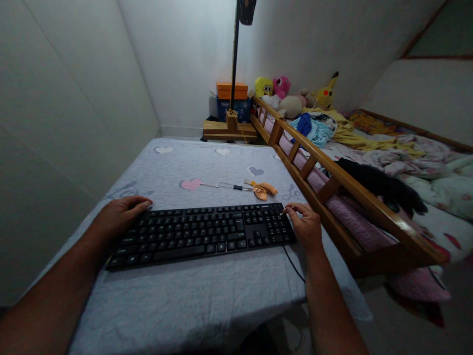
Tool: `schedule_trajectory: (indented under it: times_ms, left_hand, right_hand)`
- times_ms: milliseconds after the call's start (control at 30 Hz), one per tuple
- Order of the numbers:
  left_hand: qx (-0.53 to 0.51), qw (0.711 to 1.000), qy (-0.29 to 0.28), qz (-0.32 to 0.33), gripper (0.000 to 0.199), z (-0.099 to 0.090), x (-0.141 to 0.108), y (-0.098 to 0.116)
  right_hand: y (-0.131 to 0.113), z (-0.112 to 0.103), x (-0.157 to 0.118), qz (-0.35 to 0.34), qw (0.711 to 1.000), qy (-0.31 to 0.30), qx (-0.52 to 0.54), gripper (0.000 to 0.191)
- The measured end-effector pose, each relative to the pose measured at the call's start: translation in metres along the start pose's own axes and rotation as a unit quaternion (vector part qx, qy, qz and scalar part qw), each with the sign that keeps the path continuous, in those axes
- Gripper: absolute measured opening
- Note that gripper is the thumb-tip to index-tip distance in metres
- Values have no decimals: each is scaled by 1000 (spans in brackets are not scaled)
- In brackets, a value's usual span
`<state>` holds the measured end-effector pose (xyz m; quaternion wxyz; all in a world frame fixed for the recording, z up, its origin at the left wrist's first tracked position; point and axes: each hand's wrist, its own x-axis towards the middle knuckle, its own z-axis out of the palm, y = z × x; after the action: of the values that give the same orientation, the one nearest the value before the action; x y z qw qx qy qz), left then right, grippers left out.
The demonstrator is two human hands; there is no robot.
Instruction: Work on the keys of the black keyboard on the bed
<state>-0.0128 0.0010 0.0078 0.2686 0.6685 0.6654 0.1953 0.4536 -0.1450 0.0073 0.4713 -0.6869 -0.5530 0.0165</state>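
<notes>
Looking stiff and light, the keyboard (pixel 199 230) suits holding at both ends; the left hand (pixel 120 213) has unclear grip, the right hand (pixel 307 226) fingertips pressed together.

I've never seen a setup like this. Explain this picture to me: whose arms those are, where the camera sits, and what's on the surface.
There is no machine at work here: the two arms belong to a person working bare-handed. The single picture comes from a camera worn on that person's head, looking forward and down.

In front lies a surface covered by a pale cloth. On it is a black keyboard, with a thin cable running from its near side. The left hand is at its far left corner, the right hand at its right end. Whether the right fingertips pinch something small is unclear.

Beyond the keyboard lie a crumpled orange item and a thin tool with a black band. A bed with a wooden rail stands to the right.
</notes>
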Motion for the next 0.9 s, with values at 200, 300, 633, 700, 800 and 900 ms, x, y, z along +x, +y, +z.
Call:
schedule_trajectory:
  times_ms: [200, 300, 633, 700, 800, 900]
  left_hand:
    - [1, 1000, -4, 0, 50, 0, 0, -1]
    - [1, 1000, -3, -10, 50, -1, -1, 0]
    - [-3, 1000, -10, -2, 50, 1, 3, -6]
    - [2, 1000, -11, -4, 50, 1, 4, -7]
    - [-6, 1000, -10, -5, 51, 1, 3, -6]
    - [-12, 1000, -9, 1, 50, 0, 1, -4]
  right_hand:
    - [-3, 2, -1, -14, 1000, -4, 3, 18]
    - [-7, 4, -1, -18, 1000, -20, 8, 18]
    - [-8, 4, -1, -16, 1000, -19, 5, 18]
    - [-7, 3, -1, -15, 1000, -11, 2, 18]
    - [-5, 2, 0, -9, 1000, 5, -5, 18]
    - [-5, 2, 0, -4, 1000, 13, -13, 19]
